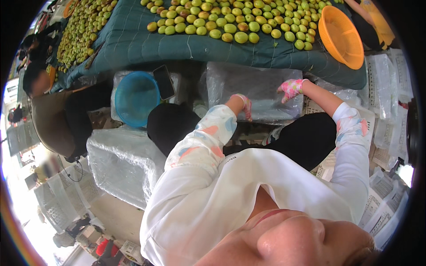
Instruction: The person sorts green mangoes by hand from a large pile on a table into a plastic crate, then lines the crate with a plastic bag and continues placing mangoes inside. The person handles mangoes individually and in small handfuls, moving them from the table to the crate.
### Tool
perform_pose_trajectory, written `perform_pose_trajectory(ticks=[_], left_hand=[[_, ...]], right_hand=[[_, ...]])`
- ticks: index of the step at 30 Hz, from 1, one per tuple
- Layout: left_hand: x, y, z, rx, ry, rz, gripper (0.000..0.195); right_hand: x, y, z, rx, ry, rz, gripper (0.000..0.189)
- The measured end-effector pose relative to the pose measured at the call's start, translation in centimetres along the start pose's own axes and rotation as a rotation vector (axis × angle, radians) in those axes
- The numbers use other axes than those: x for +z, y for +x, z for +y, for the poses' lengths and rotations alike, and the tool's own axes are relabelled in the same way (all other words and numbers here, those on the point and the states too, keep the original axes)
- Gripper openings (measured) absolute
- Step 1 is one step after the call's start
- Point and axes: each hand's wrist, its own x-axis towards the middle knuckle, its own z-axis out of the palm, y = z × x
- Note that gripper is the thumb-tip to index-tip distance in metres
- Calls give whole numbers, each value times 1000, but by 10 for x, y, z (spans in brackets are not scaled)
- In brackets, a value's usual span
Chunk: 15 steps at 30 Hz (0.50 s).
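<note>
My left hand [245,105], in a pink floral glove, hangs fingers down over the near left part of a crate lined or covered with clear plastic film [229,83]. It is seen edge-on, so whether it pinches the film cannot be told. My right hand [291,89], gloved alike, is above the right side of the same plastic. Its thumb and fingers are apart, with nothing visible between them. Beyond both hands, many green and brownish jujube-like fruits [229,28] lie on a dark green quilted cloth [159,50].
An orange plastic basket [346,40] leans at the cloth's right end. To the left are a blue plastic basin [136,99], a phone [163,82] and a plastic-wrapped crate [119,166]. Stacked white crates [382,89] stand right. A person [53,116] sits at left; another person's arm [361,11] shows upper right.
</note>
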Motion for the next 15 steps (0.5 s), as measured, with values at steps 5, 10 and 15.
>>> perform_pose_trajectory(ticks=[5, 10, 15], left_hand=[[78, 4, -2, -174, 113, 351, 34], [89, 9, -7, -281, -42, 468, 30], [95, 2, -6, -299, -111, 593, 30]], right_hand=[[41, -13, -34, 41, -186, 5, 69], [110, 45, -85, 142, -152, 312, 34], [154, 89, -112, 378, 43, 664, 22]])
